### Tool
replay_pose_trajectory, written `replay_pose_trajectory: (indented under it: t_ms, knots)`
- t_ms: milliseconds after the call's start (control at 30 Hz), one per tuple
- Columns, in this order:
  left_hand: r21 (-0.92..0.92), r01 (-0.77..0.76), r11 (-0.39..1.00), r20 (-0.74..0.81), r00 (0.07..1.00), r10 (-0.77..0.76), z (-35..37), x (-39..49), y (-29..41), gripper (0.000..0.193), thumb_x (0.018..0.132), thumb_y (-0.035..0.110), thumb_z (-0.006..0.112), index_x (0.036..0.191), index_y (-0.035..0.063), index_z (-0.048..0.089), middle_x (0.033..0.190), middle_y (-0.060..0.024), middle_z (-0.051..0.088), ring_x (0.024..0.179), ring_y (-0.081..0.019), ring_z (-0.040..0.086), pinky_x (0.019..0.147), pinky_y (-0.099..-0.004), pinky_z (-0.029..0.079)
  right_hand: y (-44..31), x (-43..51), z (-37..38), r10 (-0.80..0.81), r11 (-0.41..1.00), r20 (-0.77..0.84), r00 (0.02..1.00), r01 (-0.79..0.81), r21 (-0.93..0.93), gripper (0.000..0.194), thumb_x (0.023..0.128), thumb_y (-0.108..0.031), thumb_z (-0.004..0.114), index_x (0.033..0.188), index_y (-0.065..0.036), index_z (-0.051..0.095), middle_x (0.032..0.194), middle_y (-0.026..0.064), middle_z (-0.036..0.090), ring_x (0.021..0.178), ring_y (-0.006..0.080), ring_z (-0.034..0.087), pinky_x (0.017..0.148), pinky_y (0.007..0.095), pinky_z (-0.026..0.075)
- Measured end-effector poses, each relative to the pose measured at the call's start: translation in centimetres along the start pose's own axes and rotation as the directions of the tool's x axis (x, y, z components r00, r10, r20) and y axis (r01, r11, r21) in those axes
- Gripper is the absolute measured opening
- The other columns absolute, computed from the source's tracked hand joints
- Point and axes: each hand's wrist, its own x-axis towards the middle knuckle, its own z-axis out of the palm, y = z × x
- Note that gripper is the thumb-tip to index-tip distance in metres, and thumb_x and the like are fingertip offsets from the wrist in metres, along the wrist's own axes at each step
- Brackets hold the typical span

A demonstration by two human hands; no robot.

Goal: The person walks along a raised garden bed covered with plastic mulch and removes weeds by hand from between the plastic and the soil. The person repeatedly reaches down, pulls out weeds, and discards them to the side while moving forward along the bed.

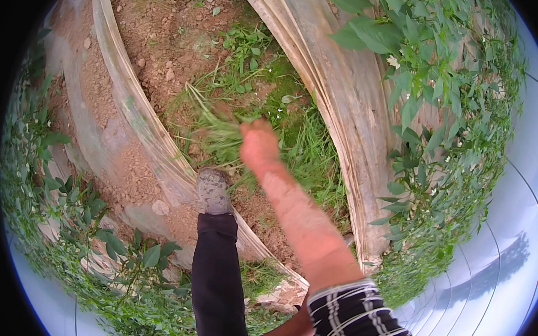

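Observation:
My right hand (259,143) is closed on a bunch of pulled grass and weeds (221,132), whose stems trail off to the left; both are blurred. Under and around the hand, rooted grass (316,156) grows in the strip of brown soil (166,42). A leafy weed (247,47) stands a little farther up the strip. Part of my other forearm (282,331) shows at the bottom edge, passing behind the plaid sleeve; my left hand itself is out of view.
My muddy shoe (214,190) stands at the left edge of the strip. Soil-smeared plastic film (138,112) borders it on the left, and more film (344,90) on the right. Rows of flowering pepper-like plants (434,85) grow on both sides, beneath a hooped plastic cover (514,214).

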Motion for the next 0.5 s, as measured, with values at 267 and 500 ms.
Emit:
replay_pose_trajectory:
  t_ms: [267,500]
  knots:
    - [0.831,-0.263,0.49,0.246,0.964,0.101,0.4,0.8,0.1,0.017,0.075,0.021,0.059,0.075,0.0049,0.064,0.085,-0.0084,0.054,0.079,-0.0273,0.056,0.067,-0.0401,0.047,13.3,0.7,-7.4,0.541,0.84,0.11,0.834,-0.53,-0.113,0.089,0.078,-0.023,0.07,0.149,-0.01,0.019,0.142,0.0222,0.04,0.126,0.0368,0.047,0.099,0.0446,0.045]
    - [0.738,-0.272,0.617,0.286,0.955,0.079,0.2,0.2,-2.0,0.031,0.076,0.022,0.059,0.105,0.01,0.062,0.099,-0.011,0.053,0.089,-0.0295,0.053,0.071,-0.0428,0.045,13.7,1.0,-4.0,0.423,0.904,-0.09,0.902,-0.427,-0.029,0.024,0.081,-0.016,0.059,0.099,-0.001,0.063,0.099,0.0239,0.067,0.091,0.0401,0.066,0.079,0.046,0.054]
